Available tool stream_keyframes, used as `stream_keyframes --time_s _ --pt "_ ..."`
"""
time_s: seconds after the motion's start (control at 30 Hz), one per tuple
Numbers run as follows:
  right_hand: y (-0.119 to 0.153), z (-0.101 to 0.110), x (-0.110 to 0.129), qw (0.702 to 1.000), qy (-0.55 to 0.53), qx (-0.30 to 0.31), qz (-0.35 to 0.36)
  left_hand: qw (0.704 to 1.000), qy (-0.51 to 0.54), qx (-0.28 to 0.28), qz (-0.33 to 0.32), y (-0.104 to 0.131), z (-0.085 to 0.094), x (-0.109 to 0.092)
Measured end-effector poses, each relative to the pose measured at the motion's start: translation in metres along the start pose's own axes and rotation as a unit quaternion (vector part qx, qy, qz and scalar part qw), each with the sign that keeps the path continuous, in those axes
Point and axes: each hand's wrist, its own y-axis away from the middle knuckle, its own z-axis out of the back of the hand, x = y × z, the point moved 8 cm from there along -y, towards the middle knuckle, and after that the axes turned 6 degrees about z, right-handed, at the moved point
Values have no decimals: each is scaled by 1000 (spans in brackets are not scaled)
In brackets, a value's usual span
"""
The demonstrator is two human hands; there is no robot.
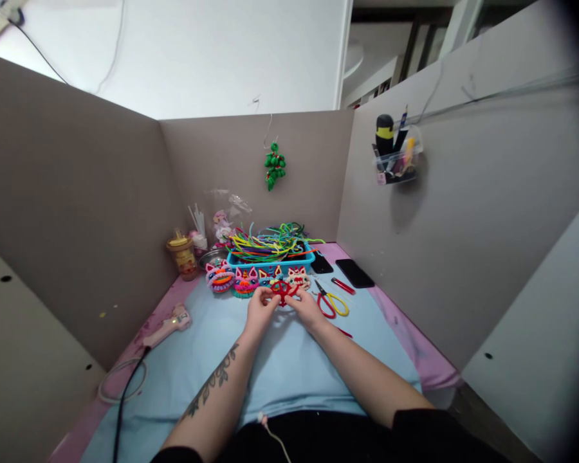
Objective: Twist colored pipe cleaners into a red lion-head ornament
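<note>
At the centre of the frame, the left hand (262, 308) and the right hand (307, 310) pinch opposite sides of a red openwork piece (283, 291), apparently to shape it; any further bending would seem to call for light, steady fingertip pressure. Just beyond, a blue basket (294, 264) contains a heap of thin multicoloured strands (263, 245). At upper right, a clear wall holder (390, 175) contains a pencil (404, 118), a black-and-yellow item (385, 134) and other contents not identifiable.

Reaching forward with the tattooed left forearm (217, 389) and the right forearm (361, 370), slanting both inward. Holding the left hand (261, 310) and right hand (309, 310) near each other, bending the fingers (262, 294) and pinching them against the thumbs (273, 301).
</note>
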Motion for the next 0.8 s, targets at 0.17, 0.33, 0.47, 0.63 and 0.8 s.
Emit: stream_keyframes --time_s 0.17,0.33,0.47,0.63,0.8 --pt "1 -3 -1 1000 18 21 -1 998 23 51 8 1 -8 0" --pt "3 -5 -2 998 49 42 7 996 44 73 25 1 -12 4" --pt "4 -6 -1 996 81 40 16 998 17 60 18 -2 -10 11" --pt "4 -7 2 992 116 41 38 998 -33 48 5 -3 -8 14" --pt "4 -7 -2 991 123 46 38 997 -59 54 2 -2 -9 14"
